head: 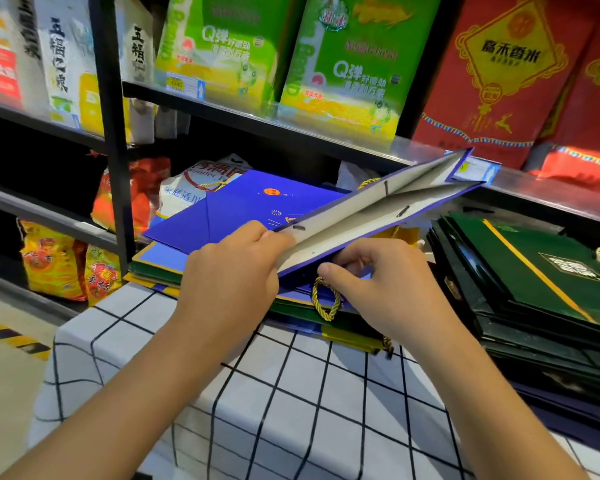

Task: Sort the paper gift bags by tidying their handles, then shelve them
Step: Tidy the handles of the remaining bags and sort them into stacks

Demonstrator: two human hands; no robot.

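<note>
At centre frame, the left hand [232,268] grips the near corner of a blue bag [371,216], its mouth held open. The right hand [378,282] pinches the bag's lower edge beside a gold handle [324,299]. Below lies a bag stack [174,268] on the checked table [257,393]; green bags [541,282] sit right.

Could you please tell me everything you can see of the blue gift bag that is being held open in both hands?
The blue gift bag looks like stiff paper, blue outside and pale grey-white inside. It is folded flat, tilted, its mouth parted slightly toward the camera, with dark slots for the handles along the rim. The left hand grips the near left corner of the rim; the right hand pinches the lower edge. A gold rope handle loops below it. It hangs above a pile of flat bags on the checked tablecloth.
</note>
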